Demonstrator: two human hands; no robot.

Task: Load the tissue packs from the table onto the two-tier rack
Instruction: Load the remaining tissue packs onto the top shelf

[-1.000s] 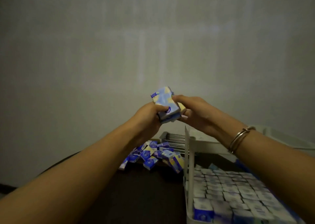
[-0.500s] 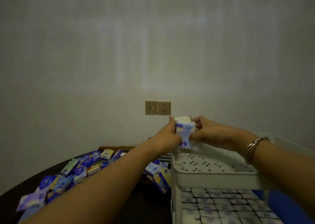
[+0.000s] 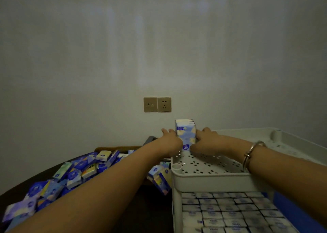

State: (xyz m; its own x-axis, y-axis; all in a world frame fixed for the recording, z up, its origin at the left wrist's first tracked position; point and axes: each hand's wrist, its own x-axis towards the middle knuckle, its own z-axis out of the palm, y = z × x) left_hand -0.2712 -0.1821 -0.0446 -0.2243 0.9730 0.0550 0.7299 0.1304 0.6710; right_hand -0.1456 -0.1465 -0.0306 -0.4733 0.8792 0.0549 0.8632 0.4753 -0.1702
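Observation:
A small stack of blue-and-cream tissue packs [image 3: 186,135] stands upright at the far left corner of the white rack's top tier [image 3: 208,176]. My left hand [image 3: 172,140] presses its left side and my right hand [image 3: 206,141] presses its right side. The lower tier [image 3: 230,213] holds several rows of packs laid flat. A heap of loose packs [image 3: 70,174] lies on the dark table [image 3: 145,211] to the left.
The perforated floor of the top tier is bare apart from the held stack. A gold socket plate [image 3: 157,104] sits on the grey wall behind. A metal bangle [image 3: 251,153] circles my right wrist. A blue object [image 3: 297,213] shows at the lower right.
Both hands carried the packs forward and down from mid-air to the top tier's far left corner. The view tilted down, and more of the rack and table pile shows.

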